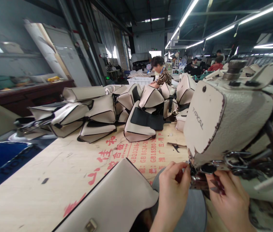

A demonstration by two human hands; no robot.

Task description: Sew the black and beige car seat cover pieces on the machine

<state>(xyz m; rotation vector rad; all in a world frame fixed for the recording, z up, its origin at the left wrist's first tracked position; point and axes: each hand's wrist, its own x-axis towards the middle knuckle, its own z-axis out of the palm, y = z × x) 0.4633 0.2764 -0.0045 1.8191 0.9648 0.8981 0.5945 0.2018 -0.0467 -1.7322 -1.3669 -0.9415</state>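
Your left hand [174, 190] has its fingertips [184, 168] pressed together under the sewing machine [226, 119] head; your right hand [230, 199] curls close beside it, its grip hard to tell.

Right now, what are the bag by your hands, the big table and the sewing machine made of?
The bag looks like smooth cream leather, or maybe fake leather, with a soft matte finish and dark edges. The table looks like pale plywood, with red print stamped on it. The sewing machine seems to be cream-painted metal, because the paint is chipped dark along its edges.
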